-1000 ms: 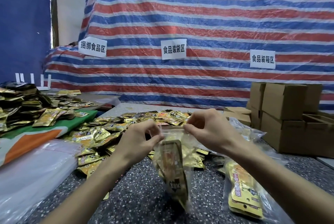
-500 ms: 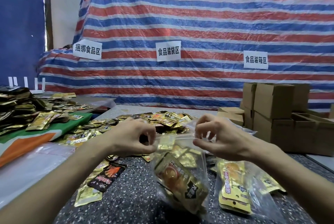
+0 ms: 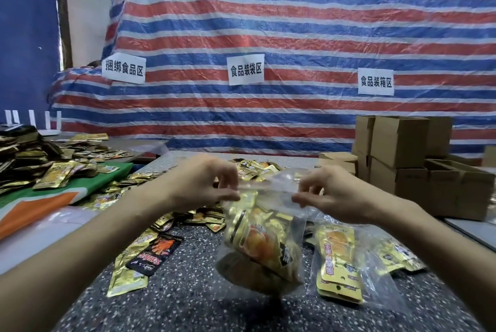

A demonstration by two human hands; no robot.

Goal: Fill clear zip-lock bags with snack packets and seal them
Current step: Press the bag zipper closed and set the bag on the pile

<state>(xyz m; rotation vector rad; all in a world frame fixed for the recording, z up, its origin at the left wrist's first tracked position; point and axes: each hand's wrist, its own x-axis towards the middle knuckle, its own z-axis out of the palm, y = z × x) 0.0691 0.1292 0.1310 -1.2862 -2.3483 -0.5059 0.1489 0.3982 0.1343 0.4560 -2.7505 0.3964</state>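
Lying nearest on the speckled table (image 3: 188,302), down and to the left of the zip-lock bag (image 3: 265,240), are a black packet (image 3: 155,252) and a gold packet (image 3: 126,275), the black one overlapping the gold.

The zip-lock bag itself hangs tilted from both hands, stuffed with gold snack packets, its shadow on the table beneath it. The left hand (image 3: 204,184) pinches the left end of the bag's top strip, fingers clamped on the plastic. The right hand (image 3: 332,195) pinches the right end the same way, thumb and forefinger closed on the strip, the other fingers loosely curled above. I cannot tell whether the strip is pressed shut along its whole length.

Just right of the zip-lock bag, a second filled bag (image 3: 341,259) lies flat on the table. Behind the zip-lock bag spreads a heap of loose packets (image 3: 257,166). Farther left of it, a green and orange cloth (image 3: 88,186) carries another pile (image 3: 53,170) of gold packets. Farther right of it, brown cardboard boxes (image 3: 400,144) stand stacked.

Well behind the zip-lock bag hangs a red, white and blue striped tarp (image 3: 295,23) with three white paper signs (image 3: 245,69) stuck across it.
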